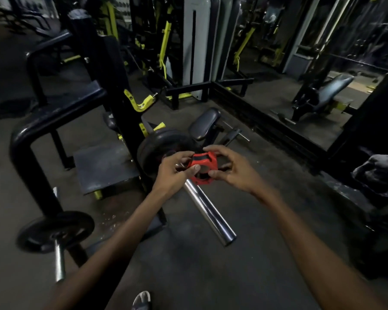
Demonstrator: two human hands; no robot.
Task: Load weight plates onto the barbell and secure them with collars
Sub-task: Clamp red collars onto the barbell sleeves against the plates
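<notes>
Red collar [202, 167], held in both hands over the chrome barbell sleeve [210, 212], near the black weight plates [161, 147] already on the bar. L. hand [174, 171]: thumb and fingers curled round collar's left side. R. hand [230, 167]: fingers pinch its right side and top. Whether collar is on the sleeve or just above it: cannot tell. Lower left: second plate [56, 230] on a separate bar. Surroundings: dark gym floor [188, 265], black/yellow machine frames [61, 113].
</notes>
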